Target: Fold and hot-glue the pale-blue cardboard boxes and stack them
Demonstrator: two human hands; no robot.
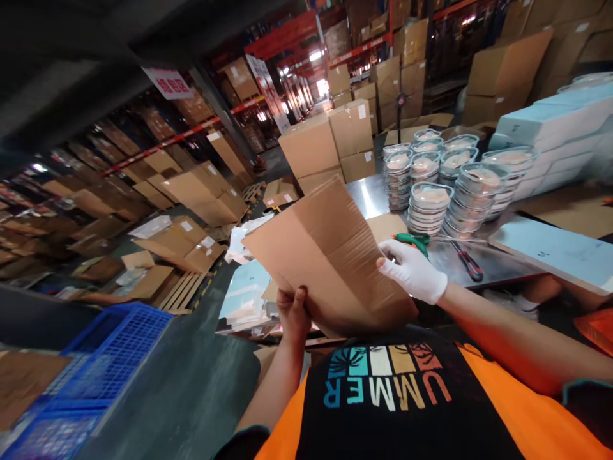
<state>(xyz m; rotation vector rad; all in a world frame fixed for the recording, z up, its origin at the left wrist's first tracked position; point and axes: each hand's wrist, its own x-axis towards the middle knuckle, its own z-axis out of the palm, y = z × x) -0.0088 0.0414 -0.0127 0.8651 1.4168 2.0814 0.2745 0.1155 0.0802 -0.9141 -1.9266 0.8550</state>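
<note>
A brown cardboard sheet, creased and bent along a fold, is held up in front of my chest between both hands. My left hand, bare, pinches its lower left edge with the thumb on the near face. On the right edge, my right hand in a white glove has its fingers closed around the cardboard, and the thumb tip is bare. Just beyond the glove lies a green-handled tool, partly hidden by the hand. A red and black handled tool rests on the metal table.
Stacks of round clear-wrapped items stand on the table, with light blue boxes at the right. More pale blue packs lie left of the cardboard. Blue plastic crates sit on the floor at left. Large cartons rise behind the table.
</note>
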